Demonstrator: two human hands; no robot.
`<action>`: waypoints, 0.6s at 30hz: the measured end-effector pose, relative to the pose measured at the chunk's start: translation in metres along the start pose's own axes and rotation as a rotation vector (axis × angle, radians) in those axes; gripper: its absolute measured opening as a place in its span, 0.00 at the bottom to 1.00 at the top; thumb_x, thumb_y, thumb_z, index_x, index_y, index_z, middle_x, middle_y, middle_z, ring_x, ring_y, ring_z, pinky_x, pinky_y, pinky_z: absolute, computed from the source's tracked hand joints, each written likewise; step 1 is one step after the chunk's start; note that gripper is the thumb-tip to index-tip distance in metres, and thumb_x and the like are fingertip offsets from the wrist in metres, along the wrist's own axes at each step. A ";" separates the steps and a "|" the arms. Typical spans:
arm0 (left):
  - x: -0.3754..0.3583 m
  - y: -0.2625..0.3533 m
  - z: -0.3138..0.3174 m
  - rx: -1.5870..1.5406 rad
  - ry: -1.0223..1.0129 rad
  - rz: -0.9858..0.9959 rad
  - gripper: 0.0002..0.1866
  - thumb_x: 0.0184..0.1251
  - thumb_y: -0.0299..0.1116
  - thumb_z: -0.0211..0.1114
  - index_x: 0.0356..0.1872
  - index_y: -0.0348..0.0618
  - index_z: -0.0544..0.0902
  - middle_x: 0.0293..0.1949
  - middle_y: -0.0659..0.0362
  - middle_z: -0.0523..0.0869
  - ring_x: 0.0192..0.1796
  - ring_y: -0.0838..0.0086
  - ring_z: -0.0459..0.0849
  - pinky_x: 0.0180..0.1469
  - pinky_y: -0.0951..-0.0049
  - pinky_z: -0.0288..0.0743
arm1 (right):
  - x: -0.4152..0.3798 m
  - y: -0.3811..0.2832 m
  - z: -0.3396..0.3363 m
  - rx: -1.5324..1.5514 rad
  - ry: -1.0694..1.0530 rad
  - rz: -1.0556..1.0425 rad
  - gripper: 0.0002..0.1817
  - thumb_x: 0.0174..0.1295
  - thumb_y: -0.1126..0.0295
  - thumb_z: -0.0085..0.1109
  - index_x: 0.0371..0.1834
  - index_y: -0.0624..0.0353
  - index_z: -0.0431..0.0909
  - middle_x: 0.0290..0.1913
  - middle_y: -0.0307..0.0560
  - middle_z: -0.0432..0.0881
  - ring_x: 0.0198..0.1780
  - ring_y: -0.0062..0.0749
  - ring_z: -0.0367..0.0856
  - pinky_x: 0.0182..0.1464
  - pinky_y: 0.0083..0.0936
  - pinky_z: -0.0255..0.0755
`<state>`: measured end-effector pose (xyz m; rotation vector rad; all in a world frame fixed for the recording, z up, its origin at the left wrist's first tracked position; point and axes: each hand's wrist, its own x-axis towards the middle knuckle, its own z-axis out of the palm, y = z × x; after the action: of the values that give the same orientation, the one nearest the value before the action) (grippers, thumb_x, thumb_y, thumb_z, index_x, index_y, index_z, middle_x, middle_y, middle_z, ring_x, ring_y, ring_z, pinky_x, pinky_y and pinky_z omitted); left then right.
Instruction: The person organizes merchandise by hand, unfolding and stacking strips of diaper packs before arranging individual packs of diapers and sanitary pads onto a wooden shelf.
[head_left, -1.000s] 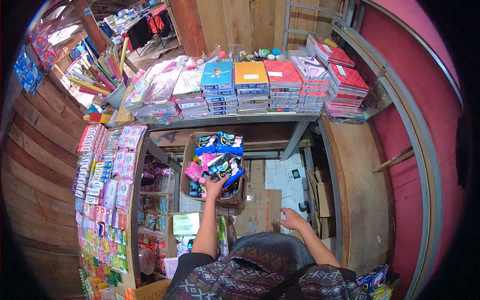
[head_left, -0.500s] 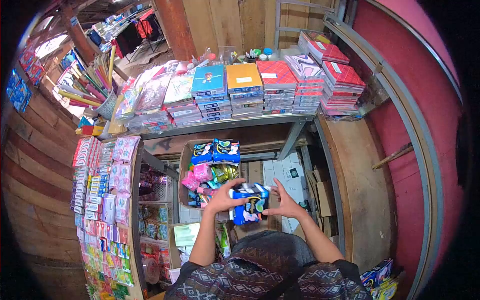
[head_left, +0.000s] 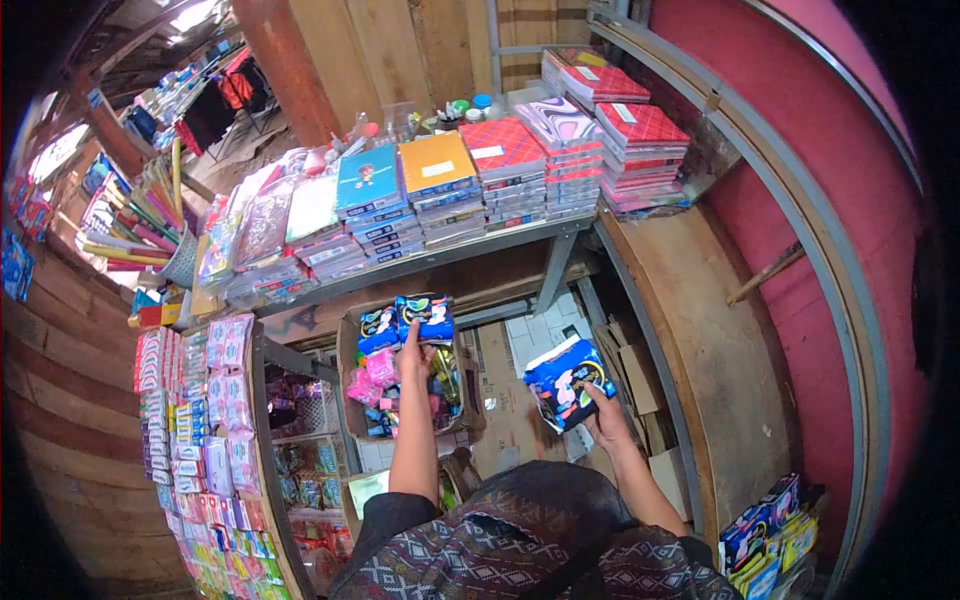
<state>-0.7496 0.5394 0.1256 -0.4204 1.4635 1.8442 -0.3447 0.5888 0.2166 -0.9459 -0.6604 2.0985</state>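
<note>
My right hand is closed on a dark blue package, with the thumb across its front. My left hand reaches over the cardboard box and touches the lower edge of a blue package at the box's back; its fingers are partly hidden, so its grip is unclear. Beside that package sits another blue one. Pink packages and yellow-green ones lie nearer the front of the box.
Stacked notebooks line the shelf above the box. Hanging packets cover the rack at the left. A wooden bench runs along the right, with more packages at the lower right.
My left hand has let go of the held package and moved to the box. My right hand has carried that package to the right. The view has turned.
</note>
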 end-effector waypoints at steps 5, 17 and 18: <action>0.038 -0.013 0.004 0.010 0.045 -0.105 0.22 0.49 0.49 0.81 0.30 0.46 0.78 0.22 0.62 0.79 0.17 0.77 0.75 0.17 0.78 0.69 | -0.018 -0.005 -0.019 0.066 0.081 0.020 0.23 0.68 0.64 0.59 0.62 0.61 0.70 0.58 0.48 0.80 0.58 0.40 0.80 0.61 0.42 0.74; -0.124 -0.027 0.038 -0.344 -0.572 -0.097 0.30 0.63 0.46 0.68 0.61 0.41 0.72 0.58 0.56 0.81 0.58 0.62 0.81 0.62 0.56 0.74 | -0.024 -0.002 -0.042 0.155 0.115 -0.186 0.19 0.67 0.72 0.58 0.60 0.60 0.71 0.54 0.46 0.79 0.56 0.37 0.79 0.58 0.37 0.74; -0.141 -0.033 0.045 -0.357 -0.720 -0.239 0.33 0.64 0.52 0.63 0.65 0.44 0.70 0.61 0.54 0.79 0.62 0.58 0.78 0.65 0.53 0.70 | -0.024 -0.003 -0.039 0.165 0.165 -0.215 0.18 0.66 0.73 0.59 0.59 0.60 0.72 0.53 0.46 0.79 0.54 0.35 0.80 0.55 0.35 0.75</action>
<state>-0.6219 0.5367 0.2083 -0.0656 0.5791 1.7905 -0.3015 0.5776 0.2058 -0.9024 -0.4743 1.8323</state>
